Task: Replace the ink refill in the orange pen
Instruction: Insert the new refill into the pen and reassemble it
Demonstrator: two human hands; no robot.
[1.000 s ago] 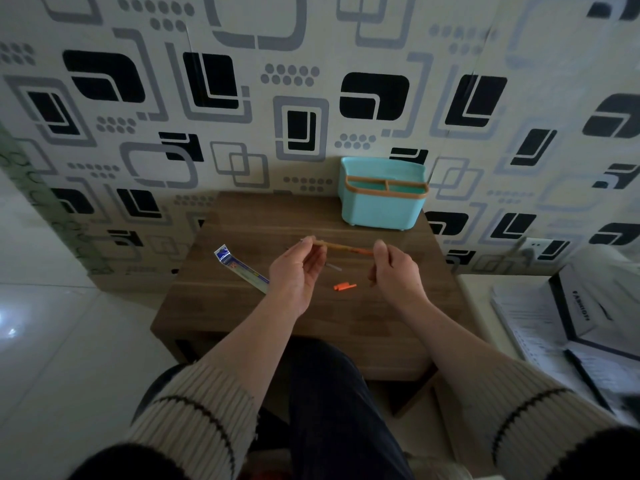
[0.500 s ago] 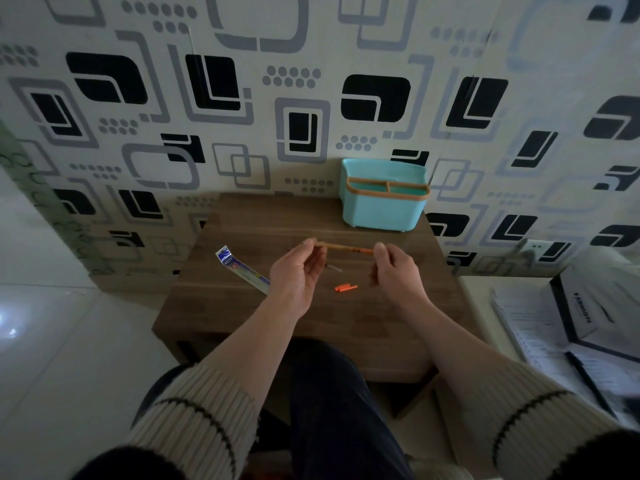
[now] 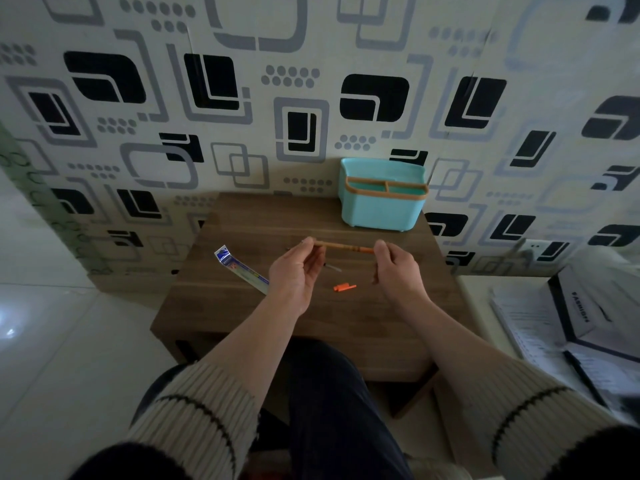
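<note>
The orange pen barrel is held level above the wooden table, stretched between both hands. My left hand pinches its left end with fingertips and thumb. My right hand pinches its right end. A small orange pen piece lies on the table just below the barrel, between the hands. A thin pale refill lies near my left palm. A clear packet of refills with a blue top lies to the left, partly hidden by my left wrist.
A teal desk organiser with an orange rim stands at the table's back right, against the patterned wall. Papers and a black-and-white box sit on a lower surface to the right. My legs are under the table's near edge.
</note>
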